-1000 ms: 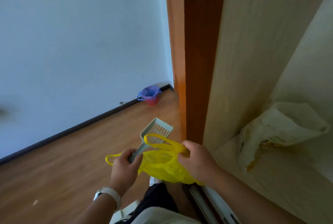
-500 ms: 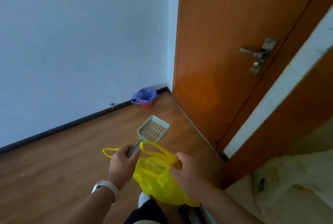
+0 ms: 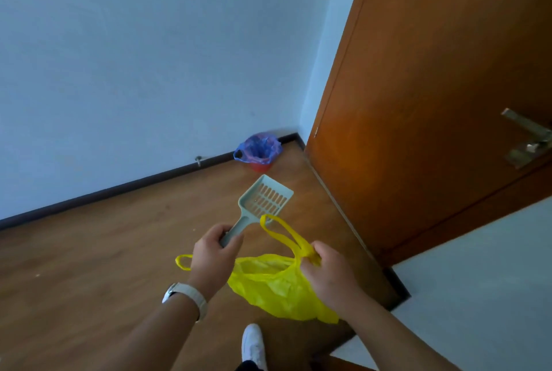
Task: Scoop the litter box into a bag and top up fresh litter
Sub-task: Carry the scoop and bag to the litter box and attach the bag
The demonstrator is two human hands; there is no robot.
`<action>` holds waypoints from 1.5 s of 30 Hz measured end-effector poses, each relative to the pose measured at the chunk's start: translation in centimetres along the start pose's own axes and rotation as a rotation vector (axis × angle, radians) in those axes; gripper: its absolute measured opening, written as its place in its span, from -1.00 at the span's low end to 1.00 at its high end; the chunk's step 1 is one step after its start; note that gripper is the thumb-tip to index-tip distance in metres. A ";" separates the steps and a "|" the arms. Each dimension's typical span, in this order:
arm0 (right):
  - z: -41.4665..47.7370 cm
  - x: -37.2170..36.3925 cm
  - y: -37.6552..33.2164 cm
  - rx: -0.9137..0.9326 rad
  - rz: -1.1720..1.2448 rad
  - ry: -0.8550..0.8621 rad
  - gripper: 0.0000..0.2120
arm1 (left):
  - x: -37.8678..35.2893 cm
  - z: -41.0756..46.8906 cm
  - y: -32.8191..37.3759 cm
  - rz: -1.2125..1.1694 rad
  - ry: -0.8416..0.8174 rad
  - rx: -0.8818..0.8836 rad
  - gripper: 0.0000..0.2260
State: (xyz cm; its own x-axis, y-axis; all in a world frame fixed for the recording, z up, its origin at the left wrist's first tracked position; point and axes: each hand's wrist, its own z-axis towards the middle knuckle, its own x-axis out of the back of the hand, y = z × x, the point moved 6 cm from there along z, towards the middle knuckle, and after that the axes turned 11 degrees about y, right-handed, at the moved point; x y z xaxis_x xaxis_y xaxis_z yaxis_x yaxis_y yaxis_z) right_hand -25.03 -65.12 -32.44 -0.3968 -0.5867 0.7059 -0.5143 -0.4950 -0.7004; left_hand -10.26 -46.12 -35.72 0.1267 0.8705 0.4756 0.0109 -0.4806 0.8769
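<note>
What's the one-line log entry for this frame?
left hand: grips litter scoop handle | right hand: grips yellow bag handle | litter box: not in view | lined bin: corner by door

The lower end of the scoop handle is hidden inside the left grip. The left grip also covers part of one loop of the yellow bag. The right grip covers the base of the other loop. The bag interior is not discernible. The door handle is cut off by the right edge. The wall fitting is too small to identify.
</note>
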 end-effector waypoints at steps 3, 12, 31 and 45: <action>1.8 -1.2 -1.8 0.028 -0.043 -0.024 -0.87 | 2.2 1.5 -0.2 -0.042 0.048 0.027 -0.84; 6.7 -8.1 -12.4 0.226 -0.039 -0.183 -0.75 | 11.5 3.7 -2.7 -0.060 0.292 0.091 -0.88; 18.2 -22.5 -30.5 0.598 0.014 -0.623 -0.85 | 23.6 11.3 -3.2 0.045 0.817 0.350 -0.87; 11.7 -32.7 -41.7 0.913 0.040 -0.950 -0.85 | 32.3 5.4 -6.0 -0.046 1.277 0.531 -0.94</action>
State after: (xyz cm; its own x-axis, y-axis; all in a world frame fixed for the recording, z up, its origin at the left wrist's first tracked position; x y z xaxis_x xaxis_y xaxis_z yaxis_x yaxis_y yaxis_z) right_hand 18.33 -32.81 -27.52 0.4782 -0.6443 0.5968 0.3284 -0.4990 -0.8020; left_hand -0.93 -15.70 -25.99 -0.8681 0.2411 0.4338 0.3992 -0.1804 0.8990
